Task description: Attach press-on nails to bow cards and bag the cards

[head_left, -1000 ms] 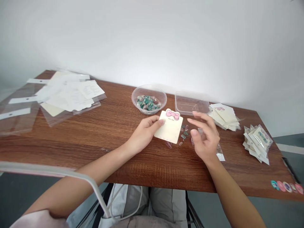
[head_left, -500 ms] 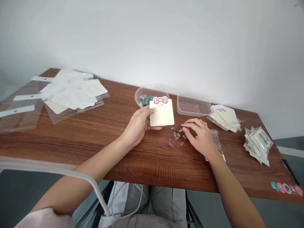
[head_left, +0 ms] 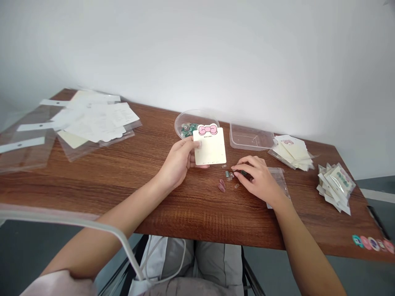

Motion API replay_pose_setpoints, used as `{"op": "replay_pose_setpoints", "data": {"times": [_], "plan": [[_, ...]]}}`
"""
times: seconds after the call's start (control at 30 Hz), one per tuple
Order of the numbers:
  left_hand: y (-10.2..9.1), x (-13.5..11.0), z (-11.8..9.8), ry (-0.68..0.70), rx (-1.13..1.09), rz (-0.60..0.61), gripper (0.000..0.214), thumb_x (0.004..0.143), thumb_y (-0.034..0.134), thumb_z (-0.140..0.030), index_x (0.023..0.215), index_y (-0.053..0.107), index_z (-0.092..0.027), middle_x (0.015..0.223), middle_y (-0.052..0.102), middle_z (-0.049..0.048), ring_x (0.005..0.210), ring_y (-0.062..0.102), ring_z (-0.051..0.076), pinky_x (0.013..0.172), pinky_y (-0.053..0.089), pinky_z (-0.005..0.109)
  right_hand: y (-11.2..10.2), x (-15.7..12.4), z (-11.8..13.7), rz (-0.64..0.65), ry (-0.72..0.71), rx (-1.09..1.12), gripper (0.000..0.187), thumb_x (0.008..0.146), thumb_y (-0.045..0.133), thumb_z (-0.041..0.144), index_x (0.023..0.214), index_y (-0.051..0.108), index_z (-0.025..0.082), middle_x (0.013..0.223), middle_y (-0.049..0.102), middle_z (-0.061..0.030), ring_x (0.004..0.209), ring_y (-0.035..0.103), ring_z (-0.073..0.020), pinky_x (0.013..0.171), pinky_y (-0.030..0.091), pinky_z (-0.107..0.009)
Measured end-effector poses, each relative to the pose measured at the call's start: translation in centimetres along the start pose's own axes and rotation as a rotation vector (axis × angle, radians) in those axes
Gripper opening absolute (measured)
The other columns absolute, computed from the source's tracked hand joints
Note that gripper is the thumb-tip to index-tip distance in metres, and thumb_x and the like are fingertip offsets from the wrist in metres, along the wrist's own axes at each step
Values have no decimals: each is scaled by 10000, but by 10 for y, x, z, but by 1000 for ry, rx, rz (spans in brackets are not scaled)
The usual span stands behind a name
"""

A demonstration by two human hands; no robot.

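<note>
My left hand is closed on a cream backing card with a pink bow at its top, the thumb pressed on its front and the fingers behind. Just right of and below the card, small press-on nails lie on the table: a dark green nail, clear ones, and mauve pointed nails. My right hand is low over them, thumb and fingertips close together in a pinch. Whatever sits between the tips is too small to make out. Another dark green nail shows partly beneath the fingers.
A round clear tub of green nails and a clear rectangular box stand at the back. Bow cards and packed sets lie right, beside a small clear bag. Papers and bags cover the left; a white cable crosses the front.
My right hand has shifted slightly left and down over the loose nails, its fingertips now lower. The card in my left hand has barely moved.
</note>
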State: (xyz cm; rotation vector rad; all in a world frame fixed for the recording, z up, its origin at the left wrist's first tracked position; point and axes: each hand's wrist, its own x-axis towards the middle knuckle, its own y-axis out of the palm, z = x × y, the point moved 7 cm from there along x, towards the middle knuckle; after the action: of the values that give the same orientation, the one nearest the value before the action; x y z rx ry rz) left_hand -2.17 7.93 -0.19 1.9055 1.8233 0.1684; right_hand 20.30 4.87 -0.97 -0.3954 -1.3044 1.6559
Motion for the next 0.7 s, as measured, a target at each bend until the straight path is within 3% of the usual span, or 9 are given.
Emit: {"op": "replay_pose_setpoints", "data": {"times": [0.23, 0.5, 0.7], "plan": [[2, 2, 2, -37, -9, 39, 205, 797, 683, -257, 957, 674, -130, 846, 739, 63, 651, 676, 167, 460, 609, 246, -9, -2, -13, -52, 68, -18, 190, 1034, 561, 305, 1103, 737, 278, 1098, 700, -66, 1052, 653, -268, 980, 470, -515], [2, 0, 5, -87, -12, 42, 227, 876, 686, -195, 1085, 710, -110, 978, 777, 95, 662, 684, 137, 472, 625, 221, -24, -4, -28, -111, 136, -74, 186, 1027, 564, 314, 1078, 737, 266, 1065, 715, -59, 1025, 653, -274, 956, 469, -497], [2, 0, 6, -92, -14, 38, 279, 888, 679, -184, 1154, 717, -109, 1058, 788, 118, 688, 713, 152, 486, 636, 233, -23, -7, -41, -66, 205, -99, 207, 1028, 561, 352, 1078, 740, 262, 1060, 720, -62, 1038, 653, -288, 975, 458, -511]]}}
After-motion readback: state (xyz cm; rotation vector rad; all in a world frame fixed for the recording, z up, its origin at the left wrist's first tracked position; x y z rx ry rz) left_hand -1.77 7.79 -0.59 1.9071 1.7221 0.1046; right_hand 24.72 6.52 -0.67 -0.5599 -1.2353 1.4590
